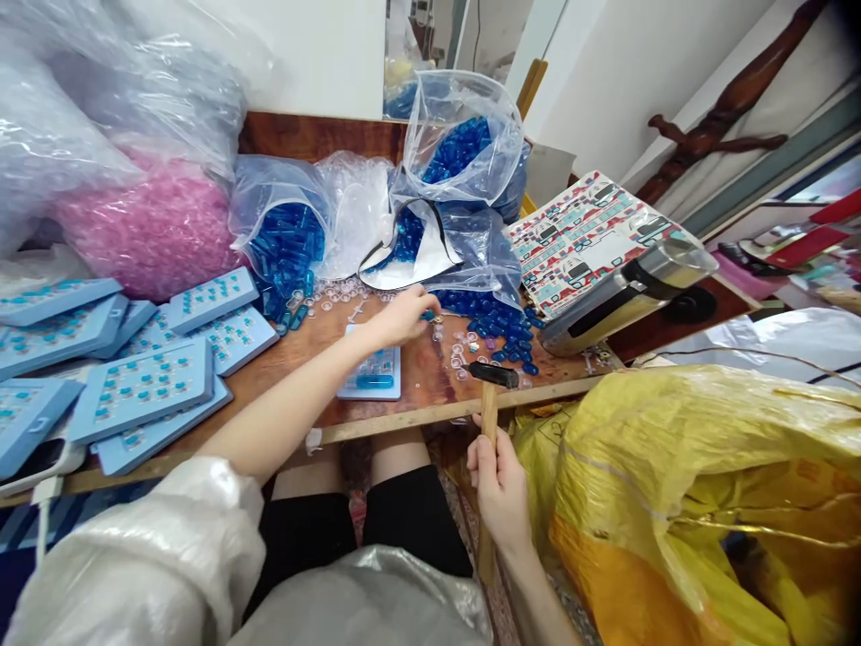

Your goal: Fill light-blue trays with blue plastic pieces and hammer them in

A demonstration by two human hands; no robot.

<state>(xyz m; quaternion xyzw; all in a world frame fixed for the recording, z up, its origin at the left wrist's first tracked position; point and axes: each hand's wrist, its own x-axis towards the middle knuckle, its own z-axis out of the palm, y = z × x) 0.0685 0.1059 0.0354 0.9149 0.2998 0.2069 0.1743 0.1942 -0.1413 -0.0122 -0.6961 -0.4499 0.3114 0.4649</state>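
My left hand (404,314) reaches across the wooden table (430,381), with a small translucent blue piece (429,315) pinched at its fingertips. Below that forearm lies a light blue plastic panel (395,366), partly hidden, with a longer translucent blue piece (375,382) along its near edge. In my right hand (499,484) is a hammer (489,408), gripped by its wooden handle with the dark head up, just off the table's front edge. Small clear round parts (461,352) and a pile of loose blue pieces (509,332) lie on the table right of my left hand.
Finished-looking blue panels (144,381) are stacked at left. Clear bags of blue pieces (289,238) and a bag of pink pieces (154,224) stand behind. A steel flask (625,292) lies at right beside a printed sheet (592,233). A yellow sack (625,449) sits at front right.
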